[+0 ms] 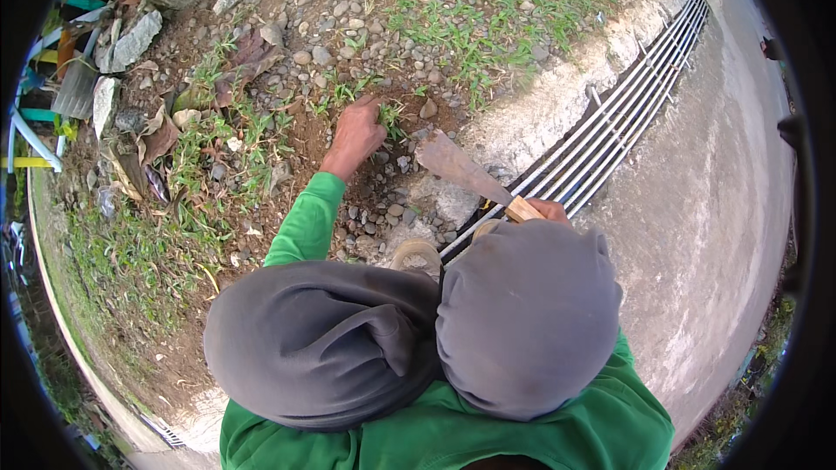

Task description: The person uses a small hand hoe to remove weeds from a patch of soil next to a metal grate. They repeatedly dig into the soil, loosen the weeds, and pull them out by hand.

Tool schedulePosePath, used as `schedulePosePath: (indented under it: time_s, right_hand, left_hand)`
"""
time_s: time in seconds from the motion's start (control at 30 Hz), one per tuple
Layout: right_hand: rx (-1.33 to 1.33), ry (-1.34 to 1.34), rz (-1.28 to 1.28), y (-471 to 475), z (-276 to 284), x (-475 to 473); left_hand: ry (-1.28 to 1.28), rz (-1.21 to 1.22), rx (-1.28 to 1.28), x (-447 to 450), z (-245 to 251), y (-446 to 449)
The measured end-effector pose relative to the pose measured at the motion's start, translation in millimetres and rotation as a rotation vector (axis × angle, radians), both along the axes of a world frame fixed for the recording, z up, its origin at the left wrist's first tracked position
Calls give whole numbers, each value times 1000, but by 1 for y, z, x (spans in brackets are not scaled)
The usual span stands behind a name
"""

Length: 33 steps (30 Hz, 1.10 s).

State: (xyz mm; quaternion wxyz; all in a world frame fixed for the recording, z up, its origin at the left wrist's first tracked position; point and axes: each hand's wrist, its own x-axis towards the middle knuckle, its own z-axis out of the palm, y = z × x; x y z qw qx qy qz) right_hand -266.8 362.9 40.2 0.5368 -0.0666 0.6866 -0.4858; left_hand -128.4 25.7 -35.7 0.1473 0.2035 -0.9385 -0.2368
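My left hand (358, 134) reaches down to the pebbly soil, its fingers curled beside a small tuft of green weeds (392, 119). Its fingertips are hidden from above, so whether they pinch anything does not show. My right hand (550, 210), partly hidden behind my right knee, is closed on the wooden handle (522, 209) of a wide, flat blade tool (460, 166) with a rusty, soil-stained blade. The blade points up and left over the edge of the concrete, to the right of my left hand. Dark, loose soil and pebbles (392, 212) lie below my left hand.
A metal bar drain grate (614, 130) runs diagonally between rough concrete and a paved surface (705, 222). Grass (496, 13) grows among stones ahead. Dry leaves (157, 137), broken concrete pieces (137, 42) and coloured tubes (36, 137) lie at the left. My bent knees are close below.
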Motion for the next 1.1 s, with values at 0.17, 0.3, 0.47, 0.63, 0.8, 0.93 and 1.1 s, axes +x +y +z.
schedulePosePath:
  time_s: [0.17, 0.3, 0.47, 0.63, 0.8, 0.93, 1.1]
  right_hand:
    - [-160, -395, -113, -48, -40, 9]
    - [-197, -12, 119, -13, -27, 4]
    - [-94, 50, 80, -5, 11, -4]
    - [-103, -309, -43, -55, -38, 8]
    - [-149, -250, -41, -17, -53, -3]
    - [-263, 541, 327, 21, -17, -14]
    - [-140, -263, 73, -58, -32, -1]
  left_hand:
    - [-217, 166, 184, -9, 10, -23]
    - [-254, 288, 563, -1, 20, -27]
    - [-211, 332, 677, 18, 20, -19]
    - [-51, 176, 415, 24, 13, -5]
    - [-155, 2, 193, 11, 17, -7]
    - [-251, 4, 174, 11, 17, -5]
    - [-234, 44, 235, 12, 10, -11]
